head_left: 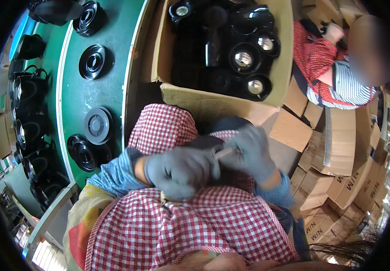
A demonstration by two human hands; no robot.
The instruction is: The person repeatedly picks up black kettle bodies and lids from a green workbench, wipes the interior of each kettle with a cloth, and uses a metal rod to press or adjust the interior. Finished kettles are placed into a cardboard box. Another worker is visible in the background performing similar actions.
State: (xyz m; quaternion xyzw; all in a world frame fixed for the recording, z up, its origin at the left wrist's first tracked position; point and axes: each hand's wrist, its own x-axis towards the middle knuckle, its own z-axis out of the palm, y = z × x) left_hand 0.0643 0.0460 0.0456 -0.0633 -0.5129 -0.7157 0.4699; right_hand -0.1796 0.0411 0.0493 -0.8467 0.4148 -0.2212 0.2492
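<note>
Both my hands wear grey gloves and meet over my lap, in front of a red-and-white checked apron (168, 221). My left hand (179, 171) is closed, its fingertips reaching toward the right one. With bent fingers pressed together, my right hand (249, 153) pinches at a small pinkish-brown strip (224, 154) between the hands. The strip is blurred, and I cannot tell what it is. What my left fingers hold, if anything, is hidden. Just beyond my knees stands an open cardboard box (222, 100) with several glossy black rounded parts (243, 58) in it, some with shiny silvery centres.
On my left runs a green workbench (86, 92) with a black ring-shaped part (94, 62), a dark grey disc (98, 125) and stacked black discs (83, 153). Black housings (30, 90) line its far side. Cardboard boxes (339, 140) pile up at right, near another person (321, 63).
</note>
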